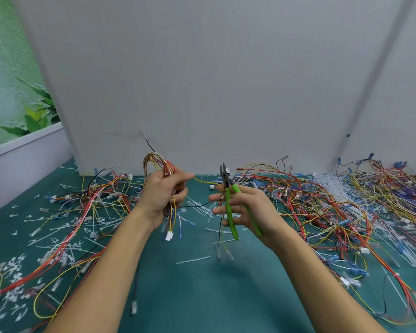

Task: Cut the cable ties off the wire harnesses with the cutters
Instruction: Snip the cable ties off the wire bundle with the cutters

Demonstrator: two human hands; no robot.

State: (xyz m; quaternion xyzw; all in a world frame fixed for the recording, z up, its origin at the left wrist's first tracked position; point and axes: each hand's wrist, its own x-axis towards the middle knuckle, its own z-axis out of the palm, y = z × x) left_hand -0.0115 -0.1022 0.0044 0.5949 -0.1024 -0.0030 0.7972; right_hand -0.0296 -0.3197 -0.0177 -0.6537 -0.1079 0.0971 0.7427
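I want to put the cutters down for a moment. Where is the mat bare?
The barest patch of mat is in the middle, nearest you, just below a loose cut tie. The left pile and right pile of harnesses are crowded, and cut ties litter the left side.

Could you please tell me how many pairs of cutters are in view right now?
1. The green-handled cutters are held in the right hand, blades pointing up, beside the harness gripped by the left hand. Others may lie hidden under the wire piles.
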